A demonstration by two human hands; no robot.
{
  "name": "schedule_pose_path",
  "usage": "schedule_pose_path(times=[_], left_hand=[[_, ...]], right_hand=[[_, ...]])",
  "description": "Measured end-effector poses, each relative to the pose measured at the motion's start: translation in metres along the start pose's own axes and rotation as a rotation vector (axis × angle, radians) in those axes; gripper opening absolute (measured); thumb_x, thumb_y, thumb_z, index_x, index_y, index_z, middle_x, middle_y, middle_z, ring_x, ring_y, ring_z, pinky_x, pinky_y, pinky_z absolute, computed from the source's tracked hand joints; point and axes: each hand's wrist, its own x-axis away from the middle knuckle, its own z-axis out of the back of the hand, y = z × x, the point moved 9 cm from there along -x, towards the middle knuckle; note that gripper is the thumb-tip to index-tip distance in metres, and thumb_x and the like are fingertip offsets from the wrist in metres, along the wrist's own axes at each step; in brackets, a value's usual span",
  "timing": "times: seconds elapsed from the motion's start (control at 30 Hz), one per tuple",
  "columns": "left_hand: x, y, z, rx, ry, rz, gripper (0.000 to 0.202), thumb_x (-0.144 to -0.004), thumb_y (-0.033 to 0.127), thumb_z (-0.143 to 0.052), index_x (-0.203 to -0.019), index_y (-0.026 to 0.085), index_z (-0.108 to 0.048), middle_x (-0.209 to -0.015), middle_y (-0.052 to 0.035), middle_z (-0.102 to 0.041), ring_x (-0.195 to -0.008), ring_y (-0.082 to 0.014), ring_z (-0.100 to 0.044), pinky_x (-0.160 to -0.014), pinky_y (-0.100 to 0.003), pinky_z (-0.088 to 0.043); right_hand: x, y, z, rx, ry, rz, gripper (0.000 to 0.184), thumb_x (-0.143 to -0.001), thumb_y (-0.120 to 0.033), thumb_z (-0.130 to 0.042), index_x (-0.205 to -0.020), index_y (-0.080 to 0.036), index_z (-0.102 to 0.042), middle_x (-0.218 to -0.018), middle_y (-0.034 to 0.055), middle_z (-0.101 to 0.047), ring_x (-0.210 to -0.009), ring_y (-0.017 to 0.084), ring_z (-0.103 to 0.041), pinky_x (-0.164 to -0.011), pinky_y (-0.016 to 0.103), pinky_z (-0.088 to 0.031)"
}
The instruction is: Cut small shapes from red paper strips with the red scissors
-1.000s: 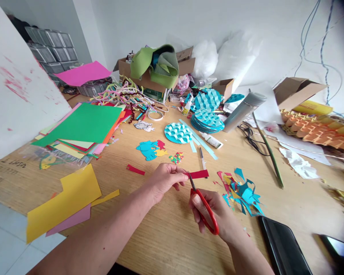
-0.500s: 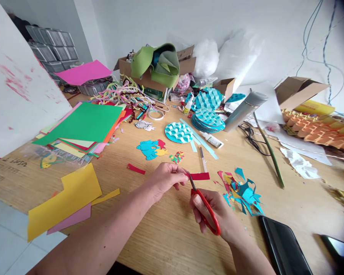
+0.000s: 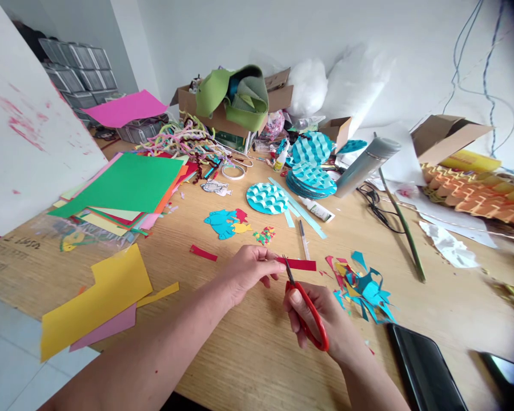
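Note:
Between the thumb and fingers of my left hand (image 3: 253, 269) is the left end of a red paper strip (image 3: 303, 265), which stretches out to the right. My right hand (image 3: 314, 314) grips red-handled scissors (image 3: 314, 319), their blades pointing up at the strip close to my left fingertips. Just beyond my hands lie a small heap of coloured paper bits (image 3: 264, 234) and blue, red and yellow paper fish (image 3: 223, 222). A shorter red strip (image 3: 203, 253) rests left of my left hand. Paper scraps (image 3: 364, 285), mostly blue, are piled right of the scissors.
Yellow paper (image 3: 111, 291) and a stack of coloured sheets (image 3: 124, 182) lie on the left. A pen (image 3: 304, 240), glue bottle (image 3: 317, 209) and wavy blue paper disc (image 3: 266, 198) sit ahead. A black phone (image 3: 424, 368) is at the right front, a green stem (image 3: 400, 228) behind it.
The red strip and my left fingertips have shifted slightly to the right. The scissor tips have moved a little along with them, and a tiny red scrap now shows near my right wrist.

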Motion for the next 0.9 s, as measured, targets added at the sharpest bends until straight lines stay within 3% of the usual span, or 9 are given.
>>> schedule_pose_path(times=[0.63,0.9], left_hand=[[-0.0012,0.0018,0.0001,-0.019,0.003,-0.028,0.018,-0.057,0.026,-0.07,-0.065,0.012,-0.062,-0.06,-0.0021,-0.058,-0.058,-0.0106,-0.052,-0.049,-0.021,-0.037],[-0.001,0.0016,0.0005,-0.045,-0.008,-0.028,0.019,-0.056,0.026,-0.069,-0.066,0.012,-0.063,-0.072,-0.0048,-0.062,-0.06,-0.01,-0.052,-0.049,-0.022,-0.037]], right_hand=[[0.0008,-0.0024,-0.0008,0.031,-0.033,0.03,0.052,-0.078,-0.068,-0.053,-0.067,-0.017,-0.048,-0.052,-0.0016,-0.056,-0.036,0.009,-0.054,-0.036,0.017,-0.031],[0.0008,-0.0042,-0.0013,0.016,-0.049,0.028,0.052,-0.077,-0.067,-0.056,-0.066,-0.017,-0.048,-0.052,-0.0016,-0.056,-0.036,0.009,-0.053,-0.036,0.018,-0.034]])
